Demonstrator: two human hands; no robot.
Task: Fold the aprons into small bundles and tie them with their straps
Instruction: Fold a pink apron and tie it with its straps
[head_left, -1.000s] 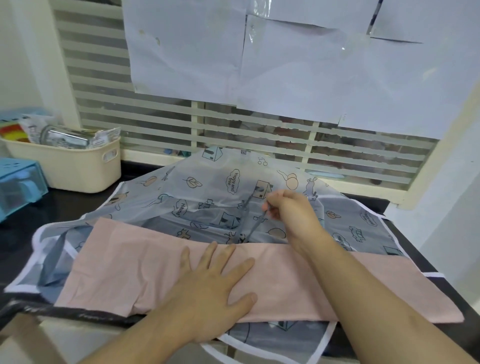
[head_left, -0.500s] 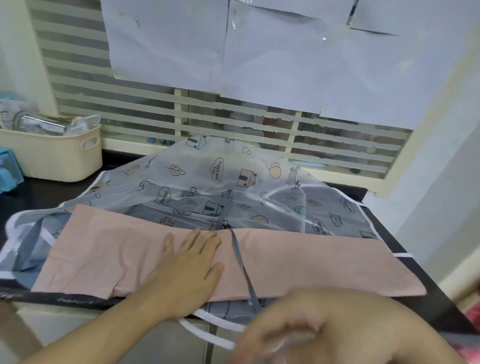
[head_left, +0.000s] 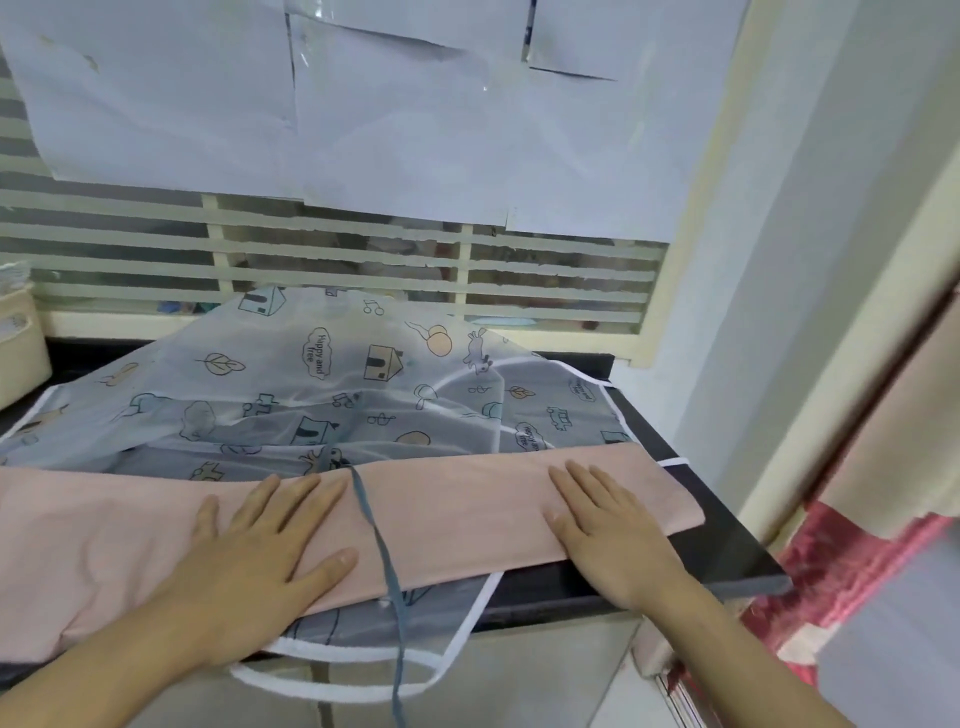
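Observation:
A pink apron (head_left: 457, 512) lies folded into a long flat band across the front of the black counter (head_left: 722, 551). A thin grey-blue strap (head_left: 382, 551) runs over the band's middle and hangs off the front edge. Under the band a translucent grey apron (head_left: 322, 379) printed with houses and leaves is spread out; its white-edged hem (head_left: 332, 686) droops over the counter front. My left hand (head_left: 260, 561) lies flat, fingers spread, on the band left of the strap. My right hand (head_left: 602, 525) lies flat on the band's right end.
A cream plastic basket (head_left: 18, 353) stands at the far left of the counter. Behind the counter is a louvred window (head_left: 363, 260) covered with white paper sheets (head_left: 363, 114). A white wall and a red patterned cloth (head_left: 852, 577) are on the right.
My right hand let go of the strap near the printed apron's middle, drew back toward me, then came down flat on the pink band's right end. The strap now lies across the band.

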